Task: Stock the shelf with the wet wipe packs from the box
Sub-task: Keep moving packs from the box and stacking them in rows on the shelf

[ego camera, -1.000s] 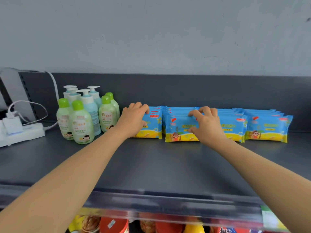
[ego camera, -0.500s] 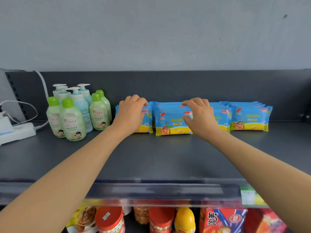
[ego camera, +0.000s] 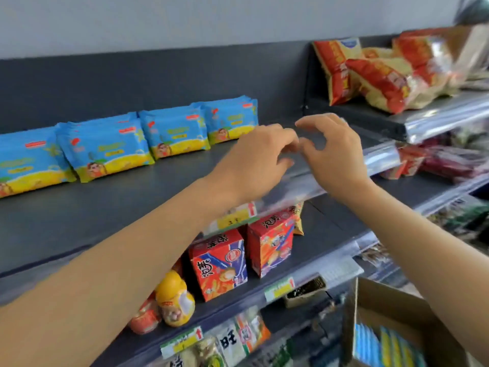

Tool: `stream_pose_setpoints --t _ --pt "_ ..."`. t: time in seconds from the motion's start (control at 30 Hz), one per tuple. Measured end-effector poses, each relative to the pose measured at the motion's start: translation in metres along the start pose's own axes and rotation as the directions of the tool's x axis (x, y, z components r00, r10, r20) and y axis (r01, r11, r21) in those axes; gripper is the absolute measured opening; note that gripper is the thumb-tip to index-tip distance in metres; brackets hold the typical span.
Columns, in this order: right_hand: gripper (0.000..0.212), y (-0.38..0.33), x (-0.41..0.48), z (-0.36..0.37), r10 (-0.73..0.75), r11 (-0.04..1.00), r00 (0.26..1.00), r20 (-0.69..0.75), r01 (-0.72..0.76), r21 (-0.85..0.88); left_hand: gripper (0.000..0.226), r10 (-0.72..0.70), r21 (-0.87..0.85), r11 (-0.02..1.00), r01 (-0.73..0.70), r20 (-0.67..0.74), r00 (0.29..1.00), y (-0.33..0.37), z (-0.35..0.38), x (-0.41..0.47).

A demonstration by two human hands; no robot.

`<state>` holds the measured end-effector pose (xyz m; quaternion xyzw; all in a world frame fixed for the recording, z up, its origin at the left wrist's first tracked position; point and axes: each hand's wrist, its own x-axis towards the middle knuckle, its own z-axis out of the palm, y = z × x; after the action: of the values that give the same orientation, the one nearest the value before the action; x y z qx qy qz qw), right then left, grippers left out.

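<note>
At the left of the frame, the wet wipe packs (ego camera: 105,152) stand in a row on the shelf (ego camera: 105,221), faces forward. Mid-frame, my left hand (ego camera: 254,162) and right hand (ego camera: 336,157) hang loosely curled, holding nothing. The box (ego camera: 383,303) sits lower right with more packs (ego camera: 381,345) inside. I should reach down, grip a bundle by its edges, and keep the labels outward.
</note>
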<state>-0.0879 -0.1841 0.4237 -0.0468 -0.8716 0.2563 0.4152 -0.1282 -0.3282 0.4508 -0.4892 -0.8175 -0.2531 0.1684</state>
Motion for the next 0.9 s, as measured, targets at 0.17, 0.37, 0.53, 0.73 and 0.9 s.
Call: stream_pose_setpoints --t 0.17,0.37,0.53,0.73,0.9 --pt "0.022 0.104 -0.059 -0.082 0.280 0.953 0.958 -0.065 -0.285 -0.100 0.017 0.133 -0.178 0.979 -0.100 0.187 0.973 0.088 0.106 0.044" --pt "0.023 0.235 -0.140 -0.129 0.543 0.798 0.838 0.059 -0.493 -0.348 0.016 0.123 -0.318 0.946 0.063 0.533 0.837 0.151 0.234 0.071" --pt "0.029 0.303 -0.197 -0.144 0.735 0.652 0.640 0.224 -0.575 -0.494 0.018 0.031 -0.269 0.931 0.245 0.730 0.683 0.165 0.332 0.070" --pt "0.035 0.359 -0.252 -0.116 0.833 0.551 0.385 0.397 -0.638 -0.538 0.017 -0.100 -0.145 0.889 0.434 0.864 0.494 0.141 0.433 0.032" --pt "0.042 0.398 -0.293 -0.076 0.861 0.461 0.195 0.469 -0.687 -0.561 0.017 -0.163 -0.042 0.853 0.521 0.926 0.340 0.113 0.507 0.000"
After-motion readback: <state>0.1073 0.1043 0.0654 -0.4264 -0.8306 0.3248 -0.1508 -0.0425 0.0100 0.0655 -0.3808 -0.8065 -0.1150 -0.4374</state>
